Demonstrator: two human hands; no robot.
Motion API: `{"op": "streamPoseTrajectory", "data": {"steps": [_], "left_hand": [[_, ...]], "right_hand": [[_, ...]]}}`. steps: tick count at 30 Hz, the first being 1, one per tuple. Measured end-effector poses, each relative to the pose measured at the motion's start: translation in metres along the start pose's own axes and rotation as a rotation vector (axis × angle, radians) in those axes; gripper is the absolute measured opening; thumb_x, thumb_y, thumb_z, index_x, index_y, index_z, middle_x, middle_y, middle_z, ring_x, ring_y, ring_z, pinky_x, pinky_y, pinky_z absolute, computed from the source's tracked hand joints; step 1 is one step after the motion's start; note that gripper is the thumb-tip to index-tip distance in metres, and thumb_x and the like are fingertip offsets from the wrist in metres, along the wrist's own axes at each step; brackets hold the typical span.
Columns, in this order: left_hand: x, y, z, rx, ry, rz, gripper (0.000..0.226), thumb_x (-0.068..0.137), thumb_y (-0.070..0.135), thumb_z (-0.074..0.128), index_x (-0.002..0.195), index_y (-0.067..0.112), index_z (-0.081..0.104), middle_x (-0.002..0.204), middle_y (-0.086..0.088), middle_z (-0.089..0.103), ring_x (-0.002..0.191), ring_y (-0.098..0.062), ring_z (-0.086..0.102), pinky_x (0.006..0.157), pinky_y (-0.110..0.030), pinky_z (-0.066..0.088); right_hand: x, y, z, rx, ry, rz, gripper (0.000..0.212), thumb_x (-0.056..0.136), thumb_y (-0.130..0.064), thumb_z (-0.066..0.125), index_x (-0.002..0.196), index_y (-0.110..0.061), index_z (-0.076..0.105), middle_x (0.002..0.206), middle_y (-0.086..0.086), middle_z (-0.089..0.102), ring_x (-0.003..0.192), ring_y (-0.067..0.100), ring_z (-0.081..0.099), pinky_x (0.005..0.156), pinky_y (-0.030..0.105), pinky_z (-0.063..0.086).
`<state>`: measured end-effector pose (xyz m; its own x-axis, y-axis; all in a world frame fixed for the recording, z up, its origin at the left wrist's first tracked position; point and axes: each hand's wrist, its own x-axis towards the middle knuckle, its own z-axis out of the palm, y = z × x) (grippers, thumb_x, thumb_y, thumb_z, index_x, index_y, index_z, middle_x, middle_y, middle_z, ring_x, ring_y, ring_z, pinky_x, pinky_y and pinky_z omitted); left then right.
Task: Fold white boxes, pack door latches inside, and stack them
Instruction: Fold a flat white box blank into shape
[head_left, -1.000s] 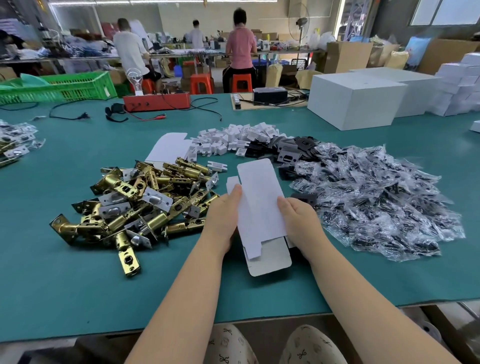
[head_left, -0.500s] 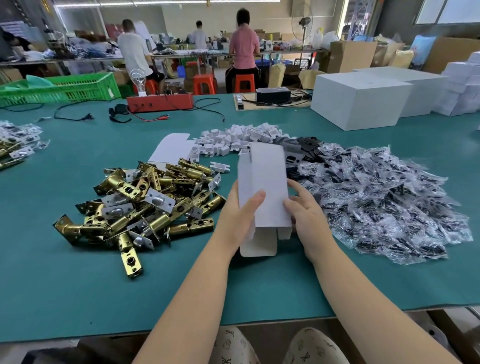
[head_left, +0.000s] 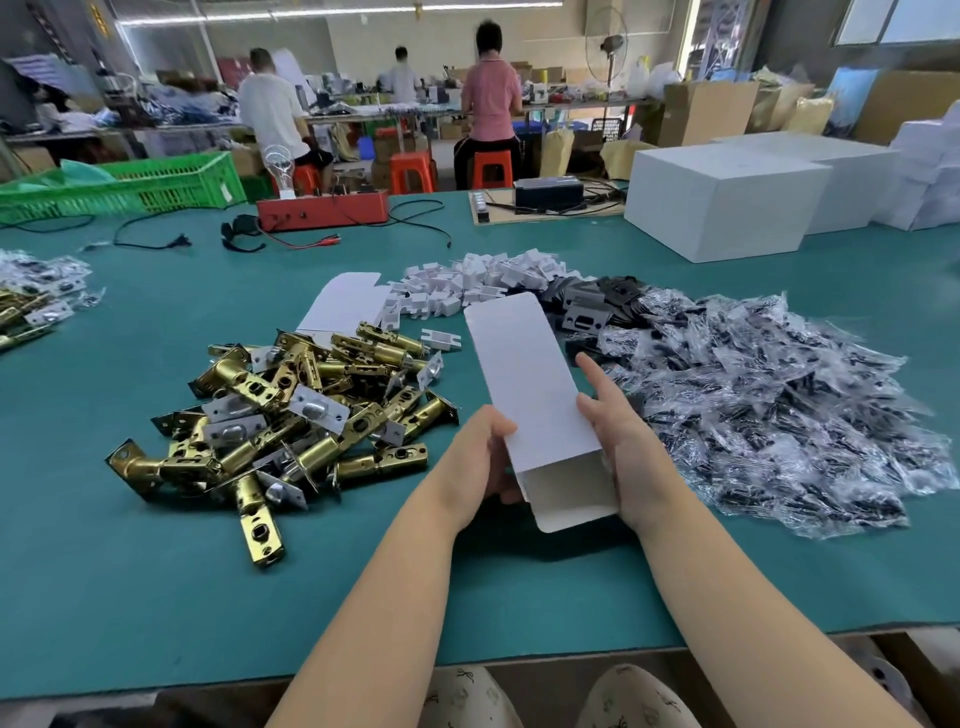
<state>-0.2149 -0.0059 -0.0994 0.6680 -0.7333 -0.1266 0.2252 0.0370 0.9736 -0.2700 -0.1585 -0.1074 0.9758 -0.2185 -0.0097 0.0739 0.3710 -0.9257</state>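
A green-topped table (head_left: 130, 597) carries brass door latches (head_left: 291, 415), bagged parts (head_left: 779, 405) and large white boxes (head_left: 722, 202).

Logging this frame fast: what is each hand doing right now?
Left hand: grips the near-left edge of the white box.
Right hand: holds the box's right side, index finger extended.

Bare green surface (head_left: 156, 597) is lying open along the near edge, in front of both forearms. The pile of brass door latches (head_left: 291, 415) is blocking the left side, the heap of plastic bags (head_left: 779, 410) is crowding the right, touching close by the right hand (head_left: 623, 447). Small white pieces (head_left: 478, 280) are closing the way ahead, with large white boxes (head_left: 727, 202) standing farther right.
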Motion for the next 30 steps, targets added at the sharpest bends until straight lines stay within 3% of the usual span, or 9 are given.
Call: {"op": "streamPoseTrajectory", "data": {"steps": [2,3,4,6,10,14,18,22,30], "left_hand": [[0.001,-0.001,0.001,0.014,0.030,0.016,0.054,0.074,0.041,0.035,0.115,0.017,0.060,0.096,-0.020,0.060,0.070,-0.023,0.057,0.062,-0.028,0.045],[0.005,-0.001,0.001,0.011,0.080,0.035,0.059,0.076,0.043,0.037,0.123,0.015,0.058,0.109,-0.022,0.064,0.088,-0.031,0.063,0.076,-0.036,0.049],[0.008,-0.001,0.000,-0.014,0.137,0.067,0.061,0.078,0.041,0.040,0.131,0.015,0.053,0.120,-0.019,0.064,0.105,-0.035,0.062,0.089,-0.044,0.048],[0.011,0.001,-0.001,-0.081,0.213,0.153,0.067,0.078,0.029,0.043,0.144,0.021,0.039,0.131,-0.013,0.060,0.117,-0.034,0.058,0.101,-0.052,0.044],[0.012,0.003,0.001,-0.048,0.191,0.215,0.071,0.075,0.016,0.041,0.143,0.034,0.040,0.129,-0.001,0.062,0.111,-0.026,0.063,0.096,-0.046,0.049],[0.015,0.005,0.002,-0.104,0.201,0.190,0.065,0.070,0.013,0.043,0.133,0.026,0.048,0.119,-0.010,0.065,0.093,-0.025,0.068,0.078,-0.038,0.056],[0.015,0.005,-0.002,-0.091,0.217,0.171,0.056,0.068,0.012,0.042,0.119,0.032,0.054,0.103,-0.003,0.073,0.087,-0.025,0.069,0.074,-0.037,0.056],[0.015,0.006,-0.003,-0.042,0.230,0.158,0.051,0.068,0.013,0.043,0.111,0.036,0.059,0.101,-0.001,0.074,0.088,-0.025,0.069,0.077,-0.040,0.055],[0.007,0.007,0.000,0.018,0.166,0.179,0.060,0.070,0.016,0.044,0.127,0.031,0.055,0.119,-0.008,0.067,0.101,-0.029,0.065,0.089,-0.048,0.052]], "right_hand": [[0.003,0.001,-0.001,-0.020,-0.001,0.004,0.062,0.079,-0.018,0.056,0.132,-0.046,0.044,0.109,0.000,0.072,0.091,0.021,0.068,0.071,0.035,0.053],[0.004,0.001,0.000,-0.043,-0.007,0.008,0.069,0.070,-0.017,0.056,0.132,-0.047,0.044,0.107,0.002,0.071,0.089,0.025,0.065,0.075,0.038,0.050],[0.005,0.002,0.001,-0.073,-0.016,0.007,0.076,0.063,-0.016,0.055,0.131,-0.048,0.044,0.107,0.005,0.070,0.090,0.028,0.062,0.078,0.041,0.046],[0.007,0.005,0.002,-0.108,-0.034,-0.003,0.087,0.054,-0.019,0.057,0.134,-0.049,0.041,0.110,0.010,0.067,0.095,0.032,0.060,0.084,0.047,0.044],[0.007,0.006,0.001,-0.081,-0.028,-0.032,0.092,0.050,-0.020,0.058,0.138,-0.039,0.039,0.116,0.003,0.068,0.100,0.032,0.064,0.089,0.051,0.047],[0.010,0.006,0.003,-0.095,0.088,-0.009,0.062,0.066,-0.023,0.056,0.126,-0.036,0.049,0.105,0.001,0.072,0.090,0.032,0.066,0.090,0.063,0.044],[0.008,0.007,0.003,-0.152,0.109,-0.007,0.051,0.069,-0.027,0.057,0.119,-0.038,0.051,0.090,-0.007,0.074,0.087,0.027,0.069,0.089,0.061,0.046],[0.008,0.008,0.003,-0.144,0.109,0.004,0.059,0.070,-0.024,0.055,0.127,-0.035,0.048,0.097,-0.004,0.074,0.092,0.029,0.070,0.090,0.060,0.049],[0.005,0.005,0.002,-0.170,0.049,-0.006,0.064,0.067,-0.019,0.057,0.129,-0.031,0.048,0.105,0.001,0.072,0.092,0.029,0.069,0.084,0.053,0.052]]}}
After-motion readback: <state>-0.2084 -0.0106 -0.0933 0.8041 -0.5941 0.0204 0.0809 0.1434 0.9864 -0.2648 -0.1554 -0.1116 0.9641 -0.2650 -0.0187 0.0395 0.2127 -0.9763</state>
